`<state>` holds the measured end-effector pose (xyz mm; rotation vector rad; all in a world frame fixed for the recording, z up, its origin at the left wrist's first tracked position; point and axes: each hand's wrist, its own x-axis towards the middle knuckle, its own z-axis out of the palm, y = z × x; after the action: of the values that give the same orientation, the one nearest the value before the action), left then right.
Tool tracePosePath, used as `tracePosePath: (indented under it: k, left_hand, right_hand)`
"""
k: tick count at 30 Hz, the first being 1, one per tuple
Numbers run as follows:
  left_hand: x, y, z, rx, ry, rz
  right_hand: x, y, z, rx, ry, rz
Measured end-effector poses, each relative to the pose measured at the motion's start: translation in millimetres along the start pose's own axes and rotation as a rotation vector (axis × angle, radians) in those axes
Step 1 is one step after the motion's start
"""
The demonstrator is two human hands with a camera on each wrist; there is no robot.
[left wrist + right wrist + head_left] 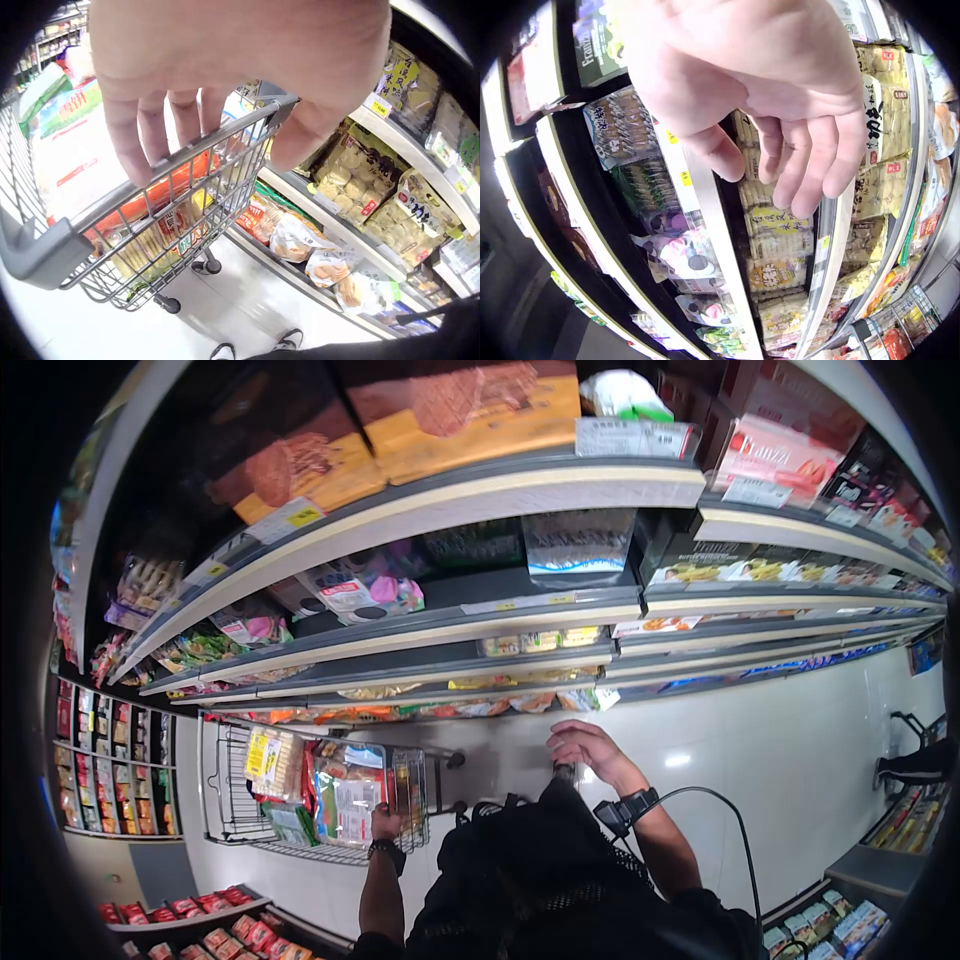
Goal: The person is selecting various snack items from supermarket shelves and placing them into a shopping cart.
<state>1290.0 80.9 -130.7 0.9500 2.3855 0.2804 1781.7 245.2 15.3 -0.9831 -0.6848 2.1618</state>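
Note:
My left hand [240,60] holds the rear bar [180,161] of a wire shopping cart, with several fingers over it and the thumb on the near side. Inside the cart [215,775] lie a pack with a yellow label [270,760], a large clear-and-white food bag [350,800] and a green packet [290,825]. My right hand [757,97] is held out before the shelves with loosely bent fingers and nothing in them. In the right wrist view it overlaps a row of bagged rice crackers [776,232].
Snack shelves [450,605] run along the front, with boxes [470,420] on the upper tier. White floor tiles [700,750] lie to the right, where another person's leg [915,760] shows. Low displays of red packets [240,935] stand behind on the left.

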Motion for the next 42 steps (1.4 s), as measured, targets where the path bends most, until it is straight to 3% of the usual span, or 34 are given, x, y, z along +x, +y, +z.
tracePosePath:
  k: [5, 6, 7, 9, 15, 19, 24, 28, 33, 35, 40, 42]
  left_hand:
    - [-16.8, 29.4, -14.6, 0.053, -0.112, -0.021]
    - [-28.4, 45.9, -28.3, 0.021, -0.209, -0.014]
    - [-42.9, 44.5, -31.8, -0.009, -0.101, 0.104]
    - [-43.5, 32.3, -23.1, 0.008, -0.010, 0.161]
    - [-49.0, 8.9, -4.6, -0.077, 0.035, 0.332]
    - [-54.1, -0.6, 19.6, -0.136, 0.117, 0.391]
    - [-76.3, 1.3, 61.4, -0.159, 0.371, 0.384]
    - [-113.0, 22.3, 64.0, -0.049, 0.238, 0.305]
    - [-134.9, 34.6, 82.7, -0.058, 0.270, 0.382]
    - [-146.9, 43.6, 81.9, -0.112, 0.214, 0.332]
    - [-161.5, 72.2, 103.6, 0.069, 0.285, 0.305]
    - [-179.1, 95.3, 97.7, -0.011, 0.241, 0.233]
  right_hand:
    - [-11.5, -9.4, 25.1, -0.119, 0.081, 0.006]
    - [-14.2, -18.4, 33.7, -0.209, 0.061, -0.019]
    - [-14.3, -28.2, 39.8, -0.227, 0.072, -0.043]
    - [-11.2, -53.5, 52.8, -0.407, 0.074, -0.135]
    - [-27.0, -155.3, 135.6, -0.728, 0.119, -0.517]
    - [-39.8, -190.6, 180.0, -0.813, 0.093, -0.560]
    - [-52.5, -203.1, 206.9, -0.846, 0.072, -0.553]
    - [-60.2, -205.4, 199.2, -0.861, 0.054, -0.561]
    - [-79.3, -211.3, 168.9, -0.895, 0.041, -0.578]
    - [-93.1, -216.0, 153.5, -0.852, 0.044, -0.577]
    - [-116.4, -233.1, 81.0, -0.841, 0.043, -0.537]
    - [-123.7, -240.3, 44.7, -0.830, -0.014, -0.535]
